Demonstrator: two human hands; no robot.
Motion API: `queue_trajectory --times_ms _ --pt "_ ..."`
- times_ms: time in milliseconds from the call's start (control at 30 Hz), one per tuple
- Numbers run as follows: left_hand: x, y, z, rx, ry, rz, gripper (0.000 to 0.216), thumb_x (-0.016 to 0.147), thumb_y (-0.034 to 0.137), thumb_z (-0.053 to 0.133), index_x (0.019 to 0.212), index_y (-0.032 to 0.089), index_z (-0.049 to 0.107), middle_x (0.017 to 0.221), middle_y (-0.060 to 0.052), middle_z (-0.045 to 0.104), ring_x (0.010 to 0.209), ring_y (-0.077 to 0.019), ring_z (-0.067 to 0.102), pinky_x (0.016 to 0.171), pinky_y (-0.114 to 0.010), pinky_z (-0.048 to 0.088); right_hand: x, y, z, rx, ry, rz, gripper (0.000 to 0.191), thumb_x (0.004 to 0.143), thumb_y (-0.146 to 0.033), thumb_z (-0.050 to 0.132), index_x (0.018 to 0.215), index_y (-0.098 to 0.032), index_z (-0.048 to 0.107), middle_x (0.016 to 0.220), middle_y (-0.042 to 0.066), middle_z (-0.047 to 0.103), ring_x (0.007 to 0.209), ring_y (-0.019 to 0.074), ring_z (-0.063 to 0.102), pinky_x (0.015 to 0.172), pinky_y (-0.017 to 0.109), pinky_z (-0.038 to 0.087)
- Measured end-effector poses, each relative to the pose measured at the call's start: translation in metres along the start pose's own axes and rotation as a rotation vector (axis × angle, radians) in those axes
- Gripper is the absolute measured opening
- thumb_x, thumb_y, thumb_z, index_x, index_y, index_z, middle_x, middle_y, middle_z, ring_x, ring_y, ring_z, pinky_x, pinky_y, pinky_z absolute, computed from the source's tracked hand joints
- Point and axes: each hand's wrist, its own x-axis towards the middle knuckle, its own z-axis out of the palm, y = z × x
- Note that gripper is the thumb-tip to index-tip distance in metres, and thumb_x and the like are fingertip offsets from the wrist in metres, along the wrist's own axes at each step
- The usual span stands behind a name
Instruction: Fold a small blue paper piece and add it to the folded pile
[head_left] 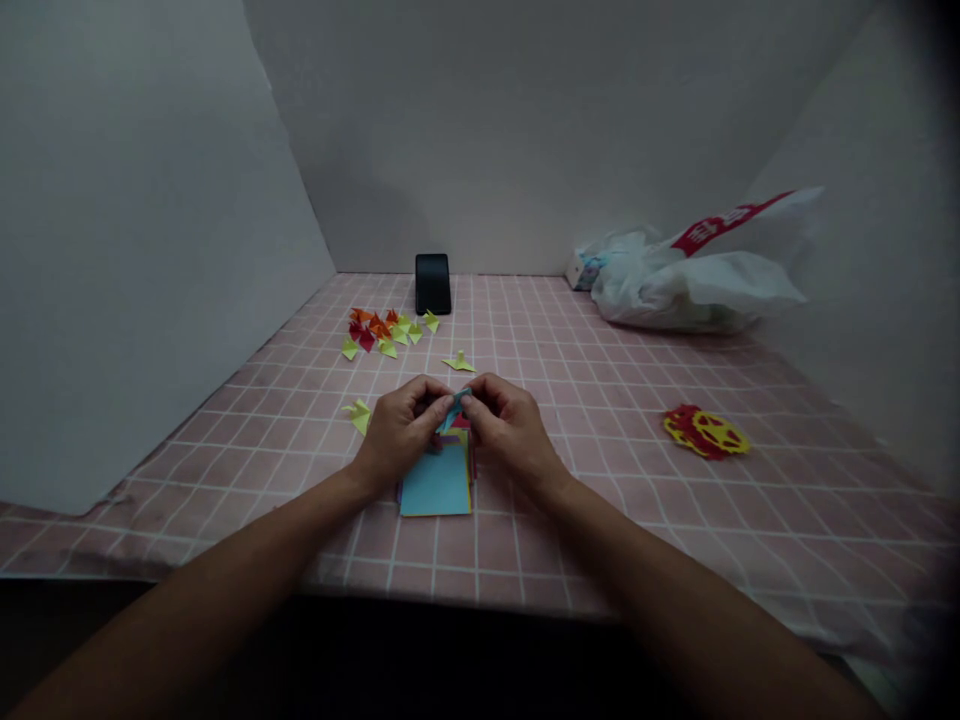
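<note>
My left hand (401,425) and my right hand (506,420) meet at the middle of the table, fingers pinched together on a small blue piece of paper (454,406) held between them. Just below the hands lies a stack of coloured paper squares (436,484) with a blue sheet on top. Folded yellow paper pieces lie close by, one left of my left hand (358,412) and one just beyond the hands (460,362).
A heap of folded orange, red and yellow paper pieces (384,330) lies at the back left. A black phone (433,283) leans on the back wall. A white plastic bag (686,280) sits back right. Red and yellow paper cutouts (705,432) lie right. Pink checked tablecloth (615,500).
</note>
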Motion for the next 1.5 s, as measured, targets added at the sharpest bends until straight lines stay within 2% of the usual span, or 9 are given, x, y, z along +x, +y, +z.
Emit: queue_trajectory --times_ms 200,500,700,900,1133,1267,1500 --pt "0.0006 0.0030 0.0000 -0.037 -0.023 -0.053 0.020 0.088 0.037 0.065 0.091 0.017 0.064 0.083 -0.001 0.063 0.055 -0.0078 0.058 0.047 -0.018 0.050 -0.0008 -0.0013 -0.0014 -0.030 0.001 -0.004 0.018 0.088 -0.028 0.052 0.072 -0.020 0.055 0.067 -0.001 0.052 0.062 0.0134 0.048 0.056 0.026 0.038" --pt "0.0042 0.0086 0.0003 -0.139 -0.033 -0.124 0.019 0.082 0.034 0.068 0.085 0.016 0.063 0.076 0.001 0.061 0.049 -0.0063 0.054 0.043 -0.018 0.048 -0.0016 -0.0011 -0.0014 -0.050 0.026 -0.025 0.014 0.087 -0.024 0.051 0.074 -0.020 0.055 0.067 -0.001 0.053 0.063 0.0142 0.049 0.058 0.027 0.038" --pt "0.0052 0.0076 -0.0005 -0.163 -0.038 -0.130 0.020 0.080 0.034 0.069 0.083 0.016 0.063 0.073 0.002 0.058 0.047 -0.0061 0.053 0.043 -0.018 0.047 -0.0015 -0.0003 -0.0020 -0.036 0.015 -0.030 0.014 0.087 -0.024 0.051 0.074 -0.020 0.055 0.068 -0.001 0.053 0.063 0.0141 0.049 0.058 0.027 0.039" --pt "0.0051 0.0065 -0.0007 -0.164 -0.039 -0.143 0.023 0.082 0.039 0.068 0.085 0.016 0.063 0.077 0.001 0.060 0.049 -0.0068 0.054 0.043 -0.019 0.049 -0.0004 -0.0007 -0.0024 -0.046 -0.004 -0.032 0.017 0.086 -0.033 0.058 0.075 -0.020 0.056 0.072 0.000 0.056 0.065 0.0141 0.051 0.057 0.026 0.041" --pt "0.0028 0.0040 -0.0013 -0.122 -0.100 -0.098 0.023 0.085 0.039 0.066 0.089 0.017 0.063 0.079 0.000 0.058 0.056 -0.0079 0.055 0.045 -0.017 0.049 -0.0027 -0.0051 -0.0027 -0.130 0.070 -0.047 0.021 0.086 -0.026 0.054 0.066 -0.020 0.054 0.062 -0.001 0.052 0.060 0.0131 0.048 0.057 0.026 0.036" --pt "0.0024 0.0047 -0.0016 -0.084 -0.118 -0.077 0.020 0.086 0.036 0.065 0.089 0.017 0.063 0.077 0.001 0.057 0.054 -0.0072 0.054 0.045 -0.017 0.048 -0.0036 -0.0060 -0.0016 -0.105 0.098 -0.031 0.027 0.088 -0.028 0.051 0.062 -0.020 0.051 0.060 -0.001 0.048 0.058 0.0129 0.045 0.055 0.027 0.034" --pt "0.0030 0.0060 -0.0004 -0.157 -0.088 -0.110 0.022 0.084 0.038 0.068 0.089 0.017 0.064 0.080 0.000 0.059 0.056 -0.0082 0.056 0.045 -0.018 0.050 -0.0017 -0.0037 -0.0041 -0.057 0.025 -0.053 0.031 0.093 -0.037 0.051 0.067 -0.020 0.052 0.062 -0.001 0.049 0.059 0.0130 0.045 0.055 0.026 0.035"
